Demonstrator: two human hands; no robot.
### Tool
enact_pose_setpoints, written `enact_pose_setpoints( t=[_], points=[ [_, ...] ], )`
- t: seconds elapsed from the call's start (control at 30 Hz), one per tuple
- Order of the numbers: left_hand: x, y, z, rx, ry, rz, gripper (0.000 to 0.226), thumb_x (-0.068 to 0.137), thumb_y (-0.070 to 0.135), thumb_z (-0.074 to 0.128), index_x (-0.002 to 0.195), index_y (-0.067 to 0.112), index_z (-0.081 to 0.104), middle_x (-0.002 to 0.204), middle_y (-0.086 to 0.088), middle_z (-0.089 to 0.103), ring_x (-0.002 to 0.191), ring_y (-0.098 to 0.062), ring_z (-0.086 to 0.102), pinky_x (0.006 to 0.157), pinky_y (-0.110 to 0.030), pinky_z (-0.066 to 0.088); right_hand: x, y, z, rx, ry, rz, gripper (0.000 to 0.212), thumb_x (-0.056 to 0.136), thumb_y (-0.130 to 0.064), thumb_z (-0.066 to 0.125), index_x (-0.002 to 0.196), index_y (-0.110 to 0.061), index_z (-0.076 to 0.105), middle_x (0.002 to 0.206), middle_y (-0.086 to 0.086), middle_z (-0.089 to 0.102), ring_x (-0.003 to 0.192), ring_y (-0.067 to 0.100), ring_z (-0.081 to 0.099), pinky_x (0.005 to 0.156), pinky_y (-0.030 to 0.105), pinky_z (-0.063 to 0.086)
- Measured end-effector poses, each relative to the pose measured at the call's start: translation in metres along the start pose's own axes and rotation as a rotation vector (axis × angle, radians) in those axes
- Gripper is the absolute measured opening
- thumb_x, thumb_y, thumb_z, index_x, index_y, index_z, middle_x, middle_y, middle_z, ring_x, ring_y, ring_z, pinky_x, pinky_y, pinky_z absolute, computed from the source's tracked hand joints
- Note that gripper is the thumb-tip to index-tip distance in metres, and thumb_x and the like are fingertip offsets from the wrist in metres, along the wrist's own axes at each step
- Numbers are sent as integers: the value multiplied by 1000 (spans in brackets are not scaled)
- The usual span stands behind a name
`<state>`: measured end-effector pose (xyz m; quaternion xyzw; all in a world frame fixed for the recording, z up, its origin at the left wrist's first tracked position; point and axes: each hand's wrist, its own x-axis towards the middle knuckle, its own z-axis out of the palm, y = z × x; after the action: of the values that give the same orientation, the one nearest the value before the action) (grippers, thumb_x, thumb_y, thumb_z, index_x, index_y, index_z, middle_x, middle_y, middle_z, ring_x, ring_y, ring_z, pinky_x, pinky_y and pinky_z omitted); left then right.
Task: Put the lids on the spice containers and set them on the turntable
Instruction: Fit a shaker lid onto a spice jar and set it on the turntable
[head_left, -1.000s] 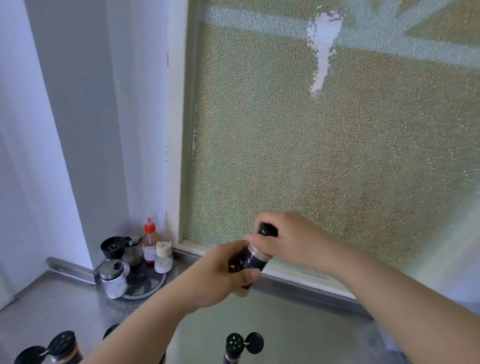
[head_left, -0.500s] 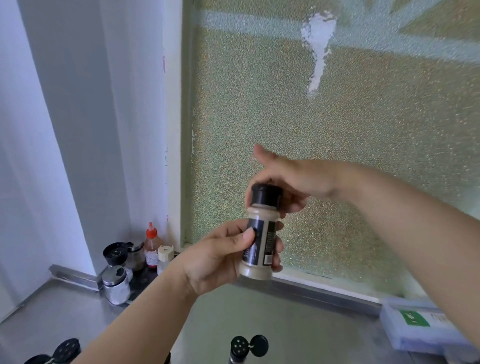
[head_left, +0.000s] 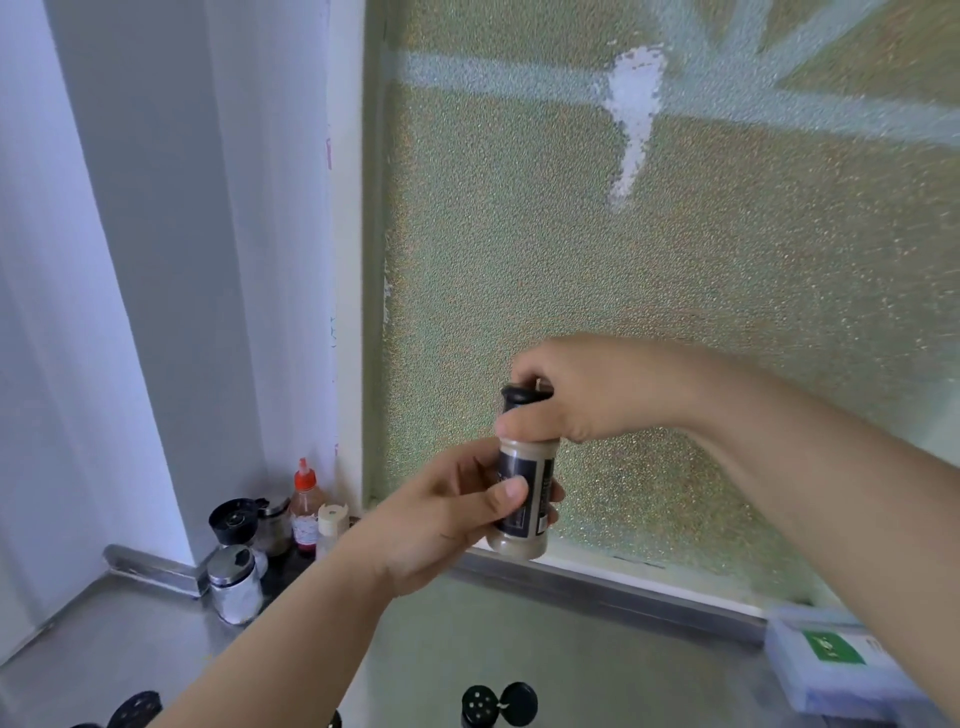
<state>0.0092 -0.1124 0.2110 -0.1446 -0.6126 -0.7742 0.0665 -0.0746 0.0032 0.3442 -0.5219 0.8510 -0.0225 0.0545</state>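
The jar (head_left: 522, 499) is gripped upright above the desk (head_left: 130, 660) by the left hand (head_left: 447, 525), so that its lid (head_left: 524, 397) can be pressed down by the closed right hand (head_left: 582, 395); the turntable, far left, is mostly hidden.

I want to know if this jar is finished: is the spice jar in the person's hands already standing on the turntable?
No. The spice jar is held up in the air by the left hand, while the right hand covers its black lid.
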Motion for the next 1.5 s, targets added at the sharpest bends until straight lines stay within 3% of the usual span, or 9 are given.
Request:
enact_pose_setpoints(
  t=[0.07, 0.13, 0.27, 0.4, 0.67, 0.8, 0.93, 1.1, 1.5],
  points=[
    [-3, -4, 4, 106, 62, 8, 35, 76, 32, 68, 103, 11, 62, 93, -4, 70, 87, -22, 63, 80, -47, 40, 0, 1, 9, 0, 17, 8, 36, 85, -52, 53, 88, -17, 61, 75, 0, 63, 57, 10, 49, 55, 27, 42],
    [-4, -4, 7, 198, 134, -5, 23, 82, 26, 64, 101, 13, 63, 92, -3, 71, 84, -17, 63, 75, -34, 47, 0, 4, 17, 17, 52, 24, 32, 86, -51, 51, 82, -20, 56, 72, -4, 59, 57, 9, 48, 56, 28, 42],
    [-1, -14, 10, 458, 251, 12, 25, 79, 28, 57, 99, 14, 59, 91, -21, 65, 79, -16, 57, 74, -32, 48, 6, 10, 35, -17, 132, 40, 26, 87, -49, 50, 76, -25, 48, 72, -4, 57, 59, 11, 50, 53, 28, 39],
    [-2, -26, 0, 684, 304, 9, 5, 84, 21, 54, 88, 18, 51, 68, 5, 52, 59, -4, 45, 63, -21, 41, 17, 15, 55, 12, 173, 46, 34, 87, -53, 47, 75, -21, 49, 71, -3, 56, 59, 13, 49, 52, 28, 36],
    [-34, -36, -45, 834, 456, -126, 14, 84, 19, 55, 95, 17, 47, 71, 10, 52, 62, -7, 47, 66, -29, 45, 64, -13, 95, 149, 111, -78, 31, 86, -47, 52, 81, -17, 44, 68, 0, 52, 57, 15, 45, 51, 31, 33],
    [-70, -47, -91, 833, 564, -302, 29, 79, 19, 64, 105, 25, 53, 85, 12, 63, 71, 10, 57, 70, -11, 48, 107, -46, 130, 139, 1, -97, 34, 82, -47, 57, 88, -15, 48, 79, 4, 57, 68, 20, 53, 56, 31, 39],
    [-109, -31, -145, 854, 706, -430, 60, 77, 23, 68, 129, 38, 42, 120, 15, 57, 103, -5, 59, 97, -29, 47, 165, -69, 172, 120, -34, -131, 31, 80, -40, 62, 94, -17, 47, 84, 6, 58, 75, 23, 53, 50, 25, 34],
    [-168, -8, -194, 842, 1098, -372, 30, 80, 15, 66, 103, 31, 56, 99, 18, 62, 97, -7, 61, 95, -31, 46, 242, -87, 251, 140, -94, -125, 22, 78, -26, 64, 89, -10, 54, 88, 10, 63, 85, 29, 60, 68, 32, 47],
    [-246, -18, -243, 809, 1253, -491, 32, 78, 6, 67, 87, 36, 60, 92, 9, 69, 87, -11, 66, 90, -40, 51, 333, -105, 361, 183, -70, 60, 46, 88, -18, 56, 133, -18, 44, 133, 9, 48, 121, 29, 49, 98, 39, 42]
  ],
)
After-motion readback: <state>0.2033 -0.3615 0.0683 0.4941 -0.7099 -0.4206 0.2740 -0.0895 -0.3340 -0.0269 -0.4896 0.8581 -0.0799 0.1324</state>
